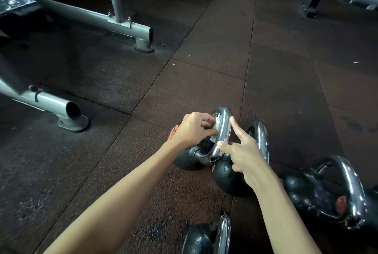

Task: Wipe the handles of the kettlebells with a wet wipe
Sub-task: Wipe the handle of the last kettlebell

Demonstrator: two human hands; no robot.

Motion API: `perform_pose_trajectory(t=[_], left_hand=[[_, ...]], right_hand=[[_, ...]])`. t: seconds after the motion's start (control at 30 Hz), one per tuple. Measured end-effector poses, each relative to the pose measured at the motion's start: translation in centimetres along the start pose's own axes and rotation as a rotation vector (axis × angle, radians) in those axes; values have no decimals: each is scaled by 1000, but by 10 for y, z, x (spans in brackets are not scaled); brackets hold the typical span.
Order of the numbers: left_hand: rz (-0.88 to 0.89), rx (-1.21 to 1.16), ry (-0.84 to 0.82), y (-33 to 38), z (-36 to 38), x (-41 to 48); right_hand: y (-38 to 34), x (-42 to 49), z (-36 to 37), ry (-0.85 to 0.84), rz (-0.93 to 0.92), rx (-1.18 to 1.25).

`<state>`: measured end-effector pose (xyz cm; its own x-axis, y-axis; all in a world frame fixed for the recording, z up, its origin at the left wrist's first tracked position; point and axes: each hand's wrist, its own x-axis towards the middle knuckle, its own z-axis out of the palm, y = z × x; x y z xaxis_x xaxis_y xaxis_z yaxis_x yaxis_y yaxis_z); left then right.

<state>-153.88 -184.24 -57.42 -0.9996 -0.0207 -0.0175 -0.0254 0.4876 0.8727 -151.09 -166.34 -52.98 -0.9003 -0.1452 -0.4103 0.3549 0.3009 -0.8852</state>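
Floor tiles (204, 59) of dark speckled rubber fill the view. Grey steel tubes of a gym machine frame (86, 16) rest on them at the upper left, on round feet.

Four black kettlebells with chrome handles stand close together at the lower middle and right. The largest in view, the right kettlebell (306, 192), sits at the right edge. The near kettlebell (198, 239) is cut off by the bottom edge. The middle kettlebell (227, 176) stands upright under the right wrist, just beside the left kettlebell (185, 159). That one leans, so its handle (224, 131) slants up and to the right between the two hands.

Two bare forearms reach in from the bottom. The left hand (190, 131) is at the left, inner side of this handle's loop, with its fingers (206, 119) curled and clenched on the wet wipe (217, 124). The right hand (245, 157) is at the outer side. Its index finger (235, 126) lies straight along the chrome bar, and its thumb (222, 145) touches the lower bend. Its other fingers are folded under and grasp nothing.

The wet wipe is a small crumpled white wad. It is pressed against the inside of the loop near the top, between the left fingertips and the metal.
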Motion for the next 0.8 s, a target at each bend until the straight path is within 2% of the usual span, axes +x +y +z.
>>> perform_pose_trajectory(t=[0.13, 0.3, 0.5, 0.67, 0.8], left_hand=[[-6, -24, -32, 3, 1, 0], [19, -58, -234, -6, -17, -12], [99, 15, -198, 2, -21, -8], [117, 52, -302, -12, -28, -20], [176, 102, -322, -8, -32, -21]], right_hand=[[-1, 1, -1, 7, 5, -10], [2, 3, -1, 14, 13, -2], [-4, 2, 1, 5, -19, -52], [-4, 6, 3, 21, -25, -105], [-4, 5, 5, 27, -22, -120]])
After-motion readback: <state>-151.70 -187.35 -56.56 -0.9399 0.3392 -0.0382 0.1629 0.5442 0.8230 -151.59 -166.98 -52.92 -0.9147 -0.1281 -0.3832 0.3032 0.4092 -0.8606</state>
